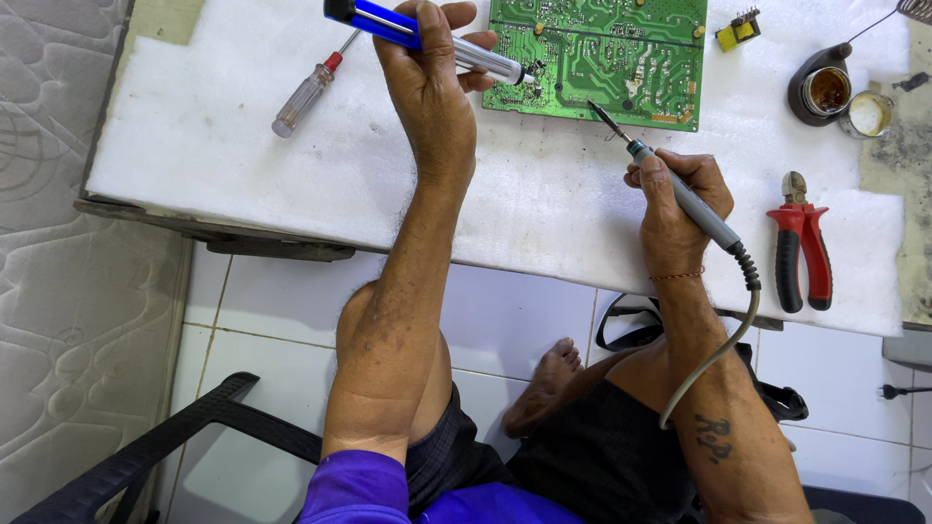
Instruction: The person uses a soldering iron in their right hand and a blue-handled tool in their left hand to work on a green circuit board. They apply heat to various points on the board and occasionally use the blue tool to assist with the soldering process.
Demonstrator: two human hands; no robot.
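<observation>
Hands work over a white foam-covered bench [291, 165]. The left hand [427, 73] is clamped around a blue and silver desoldering pump [427, 37], its tip touching the near left edge of a green circuit board [602, 53] at the far side. The right hand [675, 204] grips a corded soldering iron [680, 189], whose tip hovers just beside the board's near edge. Red-handled pliers [801, 247] lie right; a screwdriver [311, 87] lies left.

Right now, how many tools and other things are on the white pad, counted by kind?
Tools in a hand: 2, solder sucker in left hand, soldering iron in right hand
Tools lying down: 2, screwdriver, red pliers
Circuit boards: 1
Small pots: 2
Small yellow parts: 1
Total: 8
</observation>
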